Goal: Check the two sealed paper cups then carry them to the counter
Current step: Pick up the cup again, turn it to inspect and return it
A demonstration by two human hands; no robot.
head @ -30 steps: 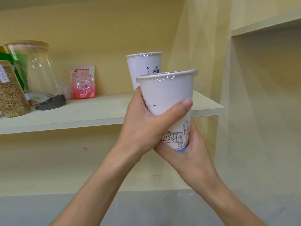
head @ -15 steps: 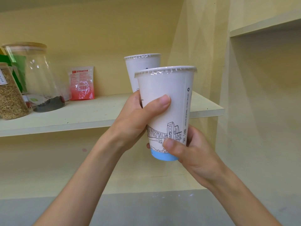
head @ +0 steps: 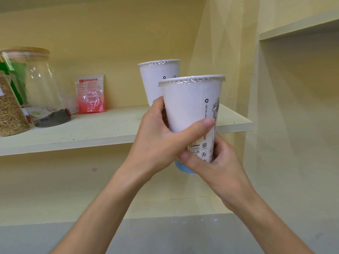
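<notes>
A sealed white paper cup (head: 189, 105) with black line drawings and a blue base is held upright in front of the shelf. My left hand (head: 161, 143) wraps its middle from the left, thumb across the front. My right hand (head: 218, 167) grips its lower part from the right and below. A second sealed white paper cup (head: 157, 79) stands on the pale shelf (head: 102, 129) just behind, its lower part hidden by the held cup and my left hand. Both cups have clear film over their rims.
On the shelf's left stand a glass jar with a wooden lid (head: 38, 87), dark contents at its bottom, and a jar of grain (head: 9, 110). A red packet (head: 90, 94) leans on the back wall. A grey surface (head: 165, 235) lies below. Another shelf (head: 297, 24) is upper right.
The held cup has been turned in my hands, so the bridge drawing has gone and the recycling marks now face me. My left thumb has moved further right across it.
</notes>
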